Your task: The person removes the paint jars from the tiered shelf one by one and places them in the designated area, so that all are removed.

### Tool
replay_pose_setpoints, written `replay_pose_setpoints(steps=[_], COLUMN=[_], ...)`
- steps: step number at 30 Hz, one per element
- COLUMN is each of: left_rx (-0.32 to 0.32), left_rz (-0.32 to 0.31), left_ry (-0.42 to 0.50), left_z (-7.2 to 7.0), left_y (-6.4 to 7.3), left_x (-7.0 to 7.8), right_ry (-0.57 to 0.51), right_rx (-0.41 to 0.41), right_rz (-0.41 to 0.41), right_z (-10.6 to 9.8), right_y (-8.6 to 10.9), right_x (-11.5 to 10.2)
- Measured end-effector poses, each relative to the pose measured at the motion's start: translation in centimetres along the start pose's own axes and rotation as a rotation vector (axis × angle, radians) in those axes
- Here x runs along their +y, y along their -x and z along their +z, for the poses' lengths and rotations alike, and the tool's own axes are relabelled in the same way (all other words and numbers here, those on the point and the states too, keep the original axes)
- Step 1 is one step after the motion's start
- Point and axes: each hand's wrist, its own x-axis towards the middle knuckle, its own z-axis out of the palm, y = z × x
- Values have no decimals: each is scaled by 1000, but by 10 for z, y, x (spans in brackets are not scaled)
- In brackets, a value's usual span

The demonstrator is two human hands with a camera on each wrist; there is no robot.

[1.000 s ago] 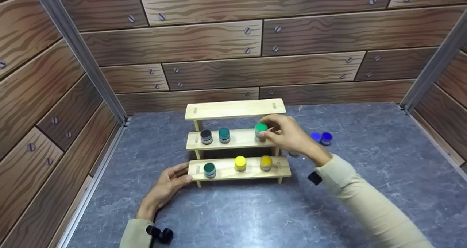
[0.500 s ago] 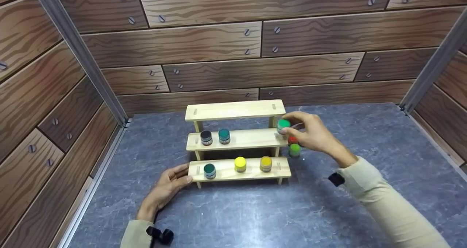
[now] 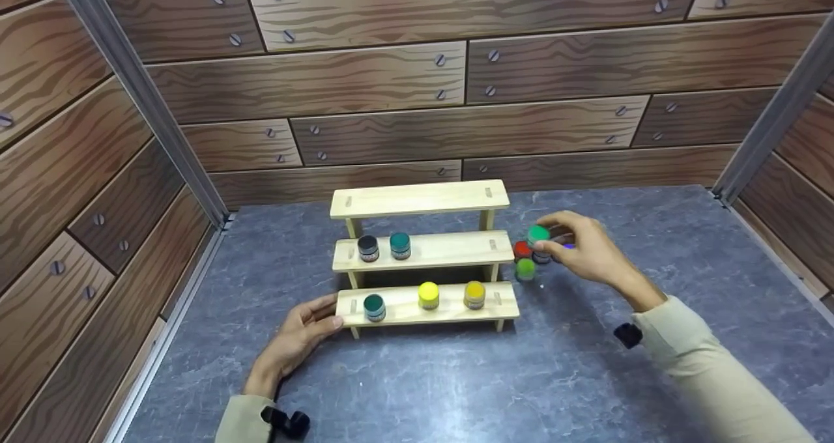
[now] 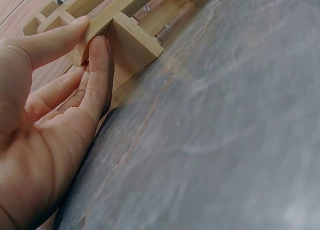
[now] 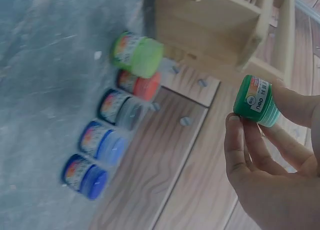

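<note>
Lightly, between thumb and fingertips, my right hand (image 3: 580,247) pinches a green jar (image 5: 254,100), a squat, glossy cylinder with a printed label round its side. I hold it in the air, just right of the wooden rack (image 3: 420,199) and clear of the table (image 3: 423,381). My left hand (image 3: 296,334) grips the left end of the rack's lowest step, thumb against one face of the plank and fingers against the other.

The rack is pale, smooth, fine-grained wood: three flat steps with softened corners. On its middle step stand a black jar (image 3: 368,249) and a teal jar (image 3: 400,246); below them, a dark green jar (image 3: 374,307), a yellow jar (image 3: 429,296) and an amber jar (image 3: 475,295).

Beside the rack, near my right hand, a lime jar (image 5: 137,55), a red jar (image 5: 140,84), a dark jar (image 5: 120,109) and two blue jars (image 5: 86,177) form a row on the grey, marble-veined tabletop. Behind everything rise panels (image 3: 365,13) printed with wavy woodgrain and slotted screw heads.
</note>
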Motion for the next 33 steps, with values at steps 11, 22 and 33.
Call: replay_pose_setpoints(steps=[11, 22, 33], left_rx=[0, 4, 15], left_rz=[6, 5, -4], left_ry=[17, 14, 1], left_z=[0, 0, -1], left_y=[0, 0, -2], left_x=[-2, -2, -3], right_ry=[13, 37, 30], right_rx=[-11, -32, -65], right_rz=[66, 104, 144], right_z=[8, 22, 28], right_y=[14, 18, 15], right_x=[33, 58, 62])
